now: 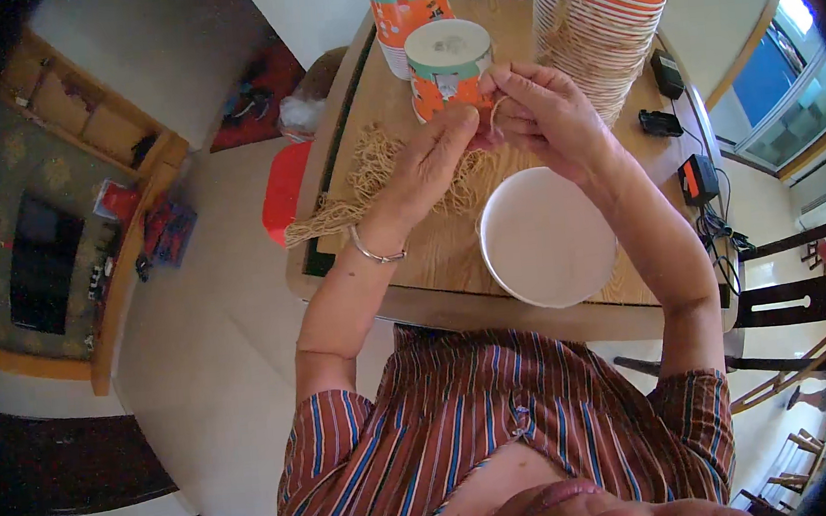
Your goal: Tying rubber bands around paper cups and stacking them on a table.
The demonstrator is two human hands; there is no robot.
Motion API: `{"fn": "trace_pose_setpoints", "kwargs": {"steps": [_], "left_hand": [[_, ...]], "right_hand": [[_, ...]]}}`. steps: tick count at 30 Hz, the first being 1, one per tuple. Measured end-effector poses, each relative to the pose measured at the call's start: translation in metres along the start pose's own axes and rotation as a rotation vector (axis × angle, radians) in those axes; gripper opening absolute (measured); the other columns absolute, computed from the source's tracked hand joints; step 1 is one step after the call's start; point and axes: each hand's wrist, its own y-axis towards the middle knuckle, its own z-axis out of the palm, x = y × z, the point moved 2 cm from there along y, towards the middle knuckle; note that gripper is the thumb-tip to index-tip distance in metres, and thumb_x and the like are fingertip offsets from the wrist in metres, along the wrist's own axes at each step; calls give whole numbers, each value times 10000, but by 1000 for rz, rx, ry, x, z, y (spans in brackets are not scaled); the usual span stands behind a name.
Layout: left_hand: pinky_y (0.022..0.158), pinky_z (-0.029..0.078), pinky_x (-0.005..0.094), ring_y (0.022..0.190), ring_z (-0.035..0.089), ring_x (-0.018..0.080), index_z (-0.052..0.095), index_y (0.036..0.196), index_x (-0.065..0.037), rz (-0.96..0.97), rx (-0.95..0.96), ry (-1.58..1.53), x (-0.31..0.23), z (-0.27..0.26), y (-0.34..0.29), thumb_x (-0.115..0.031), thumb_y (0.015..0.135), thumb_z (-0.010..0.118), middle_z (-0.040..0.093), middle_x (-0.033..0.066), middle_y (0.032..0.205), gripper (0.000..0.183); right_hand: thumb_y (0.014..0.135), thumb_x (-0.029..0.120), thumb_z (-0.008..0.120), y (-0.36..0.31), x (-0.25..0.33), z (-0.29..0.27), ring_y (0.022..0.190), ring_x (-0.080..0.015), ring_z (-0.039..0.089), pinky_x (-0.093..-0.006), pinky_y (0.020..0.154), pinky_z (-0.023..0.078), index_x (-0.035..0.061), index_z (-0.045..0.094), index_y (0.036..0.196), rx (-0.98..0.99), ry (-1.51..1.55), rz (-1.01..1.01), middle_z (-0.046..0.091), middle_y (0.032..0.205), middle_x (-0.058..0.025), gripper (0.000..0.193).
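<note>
My left hand (430,164) and my right hand (545,117) meet above the table, both closed, fingertips almost touching. A thin piece of tan twine (496,108) runs between them, pinched in the fingers; its ends are hard to make out. Beneath my left hand and wrist spreads a loose heap of crinkled tan twine (377,164). Just nearer than my right hand, a white round paper tub (547,238) shows its pale inside. Right behind my hands, an orange and green paper tub (448,47) stands upside down, its lower part partly covered by my fingers.
Another upturned tub stack (408,11) stands farther back. A tall stack of nested paper tubs (599,35), with twine hanging on it, rises at the far right. Black chargers and cables (698,182) lie along the right edge. A red stool (283,186) stands left of the wooden table (435,290).
</note>
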Motion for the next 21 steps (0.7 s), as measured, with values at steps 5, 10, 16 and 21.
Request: {"fn": "trace_pose_setpoints", "kwargs": {"steps": [5,10,16,21], "left_hand": [[804,517,256,884,631,124,594,1072,24,-59,79,-62,9,4,-1,-169,983,542,642,48,975,219],[771,515,239,834,637,111,623,1005,19,-118,29,-50,10,3,3,-93,941,592,659,29,887,132],[704,504,236,774,613,75,652,937,-15,-108,-24,108,12,-6,2,-100,924,616,669,9,831,93],[724,518,272,807,652,121,658,1033,-10,-18,13,559,-4,-9,7,-87,910,617,700,40,891,151]], "right_hand": [[994,269,521,1,-3,-8,519,-45,330,-206,463,271,53,609,966,-48,-22,-28,360,602,74,234],[994,289,516,0,-4,-10,498,-38,308,-205,437,251,75,616,973,-59,-105,-39,345,598,88,237],[994,305,521,-10,3,-22,502,-28,340,-194,419,250,67,614,982,-91,-352,111,431,645,60,256],[959,219,587,-8,-3,-28,572,-44,445,-202,483,349,71,609,1014,13,-584,83,523,724,36,159]]}}
